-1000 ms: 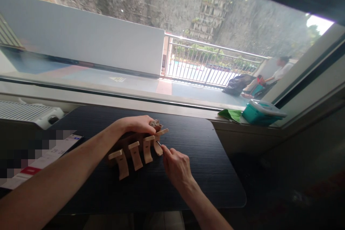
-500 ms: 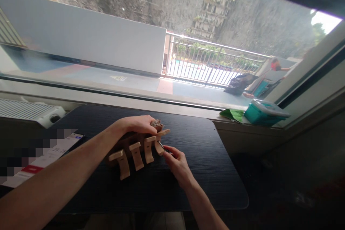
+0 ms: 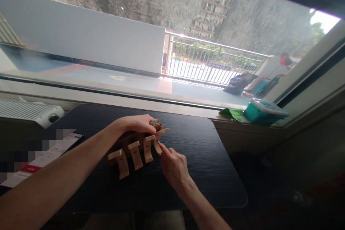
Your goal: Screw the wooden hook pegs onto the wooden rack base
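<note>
A wooden rack with several pale hook-shaped pegs [image 3: 136, 153] stands on edge on the black table [image 3: 210, 172]. My left hand [image 3: 136, 124] is curled over its top edge and grips it near the right end. My right hand [image 3: 172, 165] is pinched on a small thin tool whose tip touches the rightmost peg [image 3: 159, 140]. The tool is mostly hidden in my fingers, so I cannot name it.
A paper sheet with a red patch [image 3: 40, 161] lies at the table's left. A white radiator [image 3: 29, 112] sits behind it. On the window sill at the right are a teal lidded box [image 3: 262, 112] and a green cloth [image 3: 233, 114]. A person stands outside on the balcony [image 3: 275, 70].
My right hand has shifted slightly at the rightmost peg, drawing back and returning with its tip on it. My left hand and the rack have stayed put. The person outside has moved.
</note>
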`<state>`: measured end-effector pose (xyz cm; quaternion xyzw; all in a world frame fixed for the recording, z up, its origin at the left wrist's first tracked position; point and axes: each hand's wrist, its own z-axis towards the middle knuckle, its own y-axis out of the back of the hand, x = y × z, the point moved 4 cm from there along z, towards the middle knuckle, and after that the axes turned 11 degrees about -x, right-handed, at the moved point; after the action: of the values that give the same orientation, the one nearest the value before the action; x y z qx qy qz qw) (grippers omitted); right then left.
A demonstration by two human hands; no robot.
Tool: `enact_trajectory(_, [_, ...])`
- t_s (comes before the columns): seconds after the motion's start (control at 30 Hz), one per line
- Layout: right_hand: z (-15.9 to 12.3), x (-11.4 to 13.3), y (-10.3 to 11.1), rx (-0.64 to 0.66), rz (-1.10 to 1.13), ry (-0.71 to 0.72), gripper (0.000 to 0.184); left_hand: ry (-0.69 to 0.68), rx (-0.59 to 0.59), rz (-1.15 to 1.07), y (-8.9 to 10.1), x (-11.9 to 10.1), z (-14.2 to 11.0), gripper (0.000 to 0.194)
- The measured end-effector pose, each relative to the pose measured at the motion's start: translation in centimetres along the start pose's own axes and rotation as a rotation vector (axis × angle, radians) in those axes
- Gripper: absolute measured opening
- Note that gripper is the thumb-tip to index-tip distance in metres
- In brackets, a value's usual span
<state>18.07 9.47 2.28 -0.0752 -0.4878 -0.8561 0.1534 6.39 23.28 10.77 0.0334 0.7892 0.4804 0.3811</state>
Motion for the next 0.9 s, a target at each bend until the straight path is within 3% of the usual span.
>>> enact_trajectory(0.07, [0.0,-0.3,-0.3,-0.010,0.163,-0.083,0.042,-0.003,0.003,-0.004,0.0,0.0,0.0,0.020])
enact_trajectory(0.2, [0.1,-1.4,-1.3,0.007,0.677,-0.452,0.037,-0.005,0.013,-0.014,0.0,-0.1,-0.1,0.019])
enact_trajectory(0.27, [0.1,-1.7,-1.8,0.056,0.803,-0.569,0.040,-0.007,0.014,-0.015,-0.1,-0.1,0.0,0.018])
enact_trajectory(0.4, [0.4,-1.9,-1.6,0.073,0.795,-0.601,0.038,0.000,0.014,-0.017,-0.1,0.0,0.1,0.019])
enact_trajectory(0.57, [0.3,-2.2,-0.4,-0.117,0.695,-0.651,0.022,0.016,-0.001,-0.014,0.1,0.1,0.1,0.021])
enact_trajectory(0.9, [-0.3,-1.6,-0.3,-0.213,0.978,-0.682,0.017,0.046,-0.010,-0.033,0.1,0.5,0.1,0.025])
